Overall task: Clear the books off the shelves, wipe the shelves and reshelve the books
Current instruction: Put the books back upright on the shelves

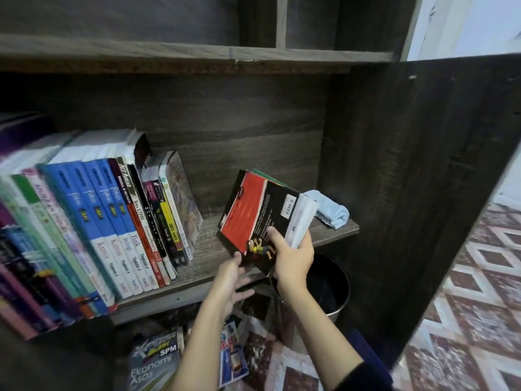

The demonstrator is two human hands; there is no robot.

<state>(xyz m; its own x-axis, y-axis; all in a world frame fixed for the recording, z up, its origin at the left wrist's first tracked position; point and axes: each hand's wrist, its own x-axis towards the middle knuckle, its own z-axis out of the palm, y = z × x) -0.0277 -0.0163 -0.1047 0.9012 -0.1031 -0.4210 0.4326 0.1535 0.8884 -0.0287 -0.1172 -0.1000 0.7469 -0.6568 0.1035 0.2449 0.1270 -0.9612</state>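
Hands work just right of the standing row (112, 221): left hand (232, 280), fingers loosely spread, grips nothing; right hand (293, 259) clamps thumb and fingers round the lower edge of the tilted books (258, 210). Stand them upright, spines outward, then press against the row's end. Farther right lies the blue cloth (331, 211).

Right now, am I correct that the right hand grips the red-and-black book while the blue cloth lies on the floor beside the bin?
Not quite: the blue cloth lies on the shelf, at its right end, not on the floor; the head view shows it. The right hand does grip the red-and-black book.
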